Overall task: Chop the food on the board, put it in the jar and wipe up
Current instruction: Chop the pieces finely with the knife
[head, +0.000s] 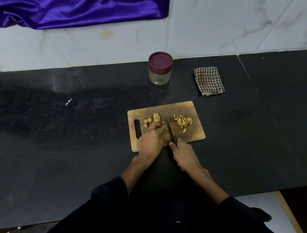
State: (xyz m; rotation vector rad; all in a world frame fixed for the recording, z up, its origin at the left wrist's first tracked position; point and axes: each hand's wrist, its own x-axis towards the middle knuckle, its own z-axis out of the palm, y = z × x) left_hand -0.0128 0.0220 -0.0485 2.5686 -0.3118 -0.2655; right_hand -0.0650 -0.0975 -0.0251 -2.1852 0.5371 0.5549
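Yellowish food (156, 120) lies on the wooden chopping board (191, 131) in two lots; coarser chunks on the left half, finer strips (183, 122) heaped on the right, well clear of the blade; the split reads as done pile against pile yet to do.

Left hand (150, 142) rests on the board with fingers stretched forward and pressing a chunk flat beside the blade, likely to keep it from rolling; fingertips sit very near the edge, a nick is the risk here.

Right hand (184, 156) is wrapped round the black handle of the knife (170, 128); blade runs away from the body between the two piles, tip towards the far edge; whether it touches the wood, cannot tell.

Board sits near the front of the dark counter (58, 144), handle slot to the left.

Jar (160, 68) stands beyond the board by the wall, maroon lid on; it must be opened before anything goes in.

Folded checked cloth (209, 81) lies to the right of the jar, apart from it, kept for wiping.

Judgement: chopping in hand, roughly midway; filling and wiping not yet begun.

Purple fabric (63, 10) hangs on the tiled wall above.
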